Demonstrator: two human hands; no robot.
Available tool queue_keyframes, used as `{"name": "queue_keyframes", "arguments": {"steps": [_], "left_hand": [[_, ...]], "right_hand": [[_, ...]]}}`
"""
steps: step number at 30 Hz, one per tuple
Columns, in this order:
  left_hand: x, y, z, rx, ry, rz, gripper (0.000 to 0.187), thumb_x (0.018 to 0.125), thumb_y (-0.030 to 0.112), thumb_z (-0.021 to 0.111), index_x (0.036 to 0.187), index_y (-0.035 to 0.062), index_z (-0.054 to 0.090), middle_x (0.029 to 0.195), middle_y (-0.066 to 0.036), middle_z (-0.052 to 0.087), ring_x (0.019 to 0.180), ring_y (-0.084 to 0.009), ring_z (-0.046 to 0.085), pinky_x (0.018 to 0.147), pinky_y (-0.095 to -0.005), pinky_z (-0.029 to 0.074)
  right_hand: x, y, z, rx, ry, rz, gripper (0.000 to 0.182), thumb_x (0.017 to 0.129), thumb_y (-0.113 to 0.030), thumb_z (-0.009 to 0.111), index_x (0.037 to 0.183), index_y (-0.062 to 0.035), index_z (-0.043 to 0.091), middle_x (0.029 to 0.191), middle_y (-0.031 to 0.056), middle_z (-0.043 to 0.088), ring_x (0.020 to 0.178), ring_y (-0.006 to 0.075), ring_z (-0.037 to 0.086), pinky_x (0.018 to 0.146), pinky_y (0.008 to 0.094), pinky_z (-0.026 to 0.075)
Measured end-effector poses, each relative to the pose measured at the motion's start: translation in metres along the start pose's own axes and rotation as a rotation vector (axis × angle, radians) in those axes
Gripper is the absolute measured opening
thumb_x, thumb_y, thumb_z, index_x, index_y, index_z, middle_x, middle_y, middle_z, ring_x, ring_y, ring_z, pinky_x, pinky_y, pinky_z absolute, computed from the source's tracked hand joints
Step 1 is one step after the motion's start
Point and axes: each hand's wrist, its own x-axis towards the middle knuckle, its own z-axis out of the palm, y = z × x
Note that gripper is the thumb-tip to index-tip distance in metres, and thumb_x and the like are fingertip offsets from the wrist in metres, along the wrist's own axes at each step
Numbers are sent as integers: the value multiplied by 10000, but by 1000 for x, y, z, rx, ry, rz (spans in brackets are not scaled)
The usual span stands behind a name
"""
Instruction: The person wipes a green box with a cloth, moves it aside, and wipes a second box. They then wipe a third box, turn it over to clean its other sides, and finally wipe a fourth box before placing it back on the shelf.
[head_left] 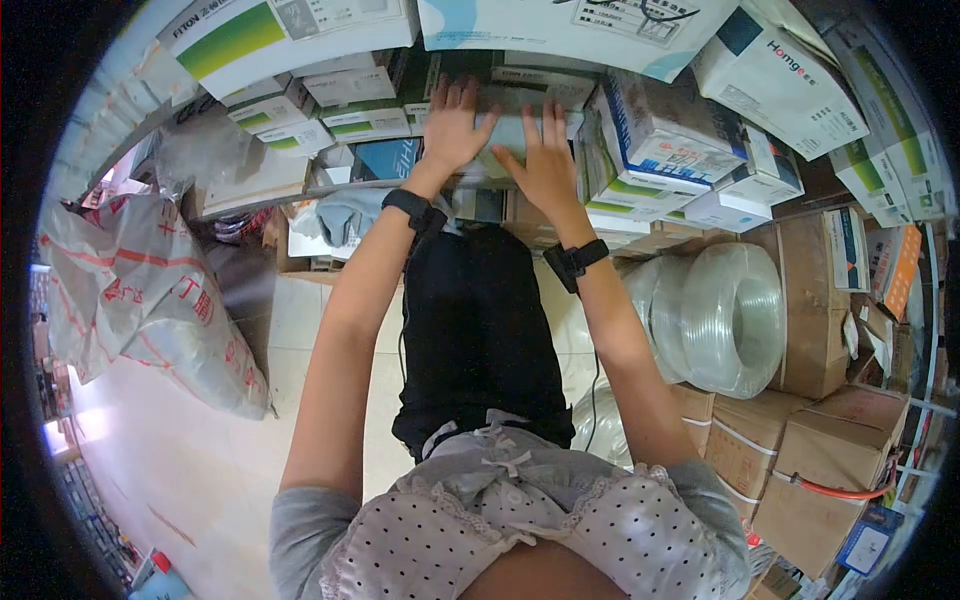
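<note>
Both hands reach forward onto a shelf stacked with small boxes. Between and under them lies a pale, flat package (pixel 511 128), its kind not clear from here. My left hand (pixel 456 132) rests on its left side, palm down with the fingers stretched out. On the right side my right hand (pixel 543 158) lies likewise, fingers extended and thumb pointing toward the left one. Neither hand is closed around anything. A blue box (pixel 386 160) sits just left of my left hand, and white-and-blue boxes (pixel 668 130) are stacked right of my right hand.
Large white cartons (pixel 290 45) overhang the shelf front. A grey cloth (pixel 345 215) lies in a box below. Clear tubing coils (pixel 730 320) and brown cartons (pixel 830 470) stand at right; a stuffed plastic bag (pixel 150 290) is on the left floor.
</note>
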Motion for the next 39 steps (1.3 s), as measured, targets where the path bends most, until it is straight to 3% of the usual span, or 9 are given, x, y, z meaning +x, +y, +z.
{"name": "queue_keyframes", "arguments": {"steps": [6,12,15,18,21,24,27,32,39], "left_hand": [[-3,-7,-9,159,-75,370,602,860,447,407,1285,22,381,1345,-168,355,1263,-344,288,1043,-456,224],[6,-10,-13,106,-90,389,604,873,459,387,1306,39,357,1362,-181,322,1276,-355,255,1050,-457,206],[0,-20,-4,-104,103,86,591,864,436,449,1287,29,382,1323,-207,366,1221,-335,350,1010,-407,276],[-26,-38,4,-748,90,-351,580,845,413,517,1238,-4,427,1208,-207,472,1100,-278,461,936,-351,346],[-64,-56,23,-876,-107,-513,538,825,391,573,1143,-35,487,1038,-147,568,920,-199,538,816,-293,413],[-75,-74,31,-744,-234,-535,439,814,314,618,1071,-29,523,909,-98,600,818,-157,563,728,-264,450],[-58,-55,-9,-1182,-65,-732,321,792,224,654,1001,2,557,841,-54,600,746,-127,571,645,-225,459],[-18,-62,-33,-1325,-77,-823,625,813,93,572,1300,-17,197,1099,-125,506,846,-202,539,711,-311,515],[4,-70,-33,-1071,174,-632,312,857,110,523,1124,15,393,974,-124,578,842,-174,564,643,-267,477]], "right_hand": [[-4,1,-3,27,13,52,548,842,-359,512,1225,24,434,1284,277,366,1216,429,313,960,429,331],[26,8,2,152,-8,164,433,857,-298,473,1200,-34,487,1193,267,467,1090,416,453,904,443,378],[27,26,16,183,32,235,411,860,-318,466,1171,-54,517,1163,249,502,1066,410,477,885,431,396],[19,44,29,247,171,394,388,833,-339,504,1120,-83,553,1078,224,544,937,403,529,798,452,428],[22,53,27,273,214,493,355,792,-333,560,1051,-91,579,1026,207,564,881,397,552,763,467,439],[32,50,15,205,180,555,333,754,-320,604,987,-83,594,989,194,572,885,392,552,759,464,439],[38,64,21,274,201,486,308,705,-242,653,946,-56,599,912,189,594,845,369,568,730,419,452],[47,72,27,439,258,431,354,680,-138,669,1002,-35,565,899,189,615,824,342,589,723,373,458],[40,94,56,646,96,484,486,717,-256,663,1109,-3,526,1063,198,584,997,323,550,854,359,423]]}}
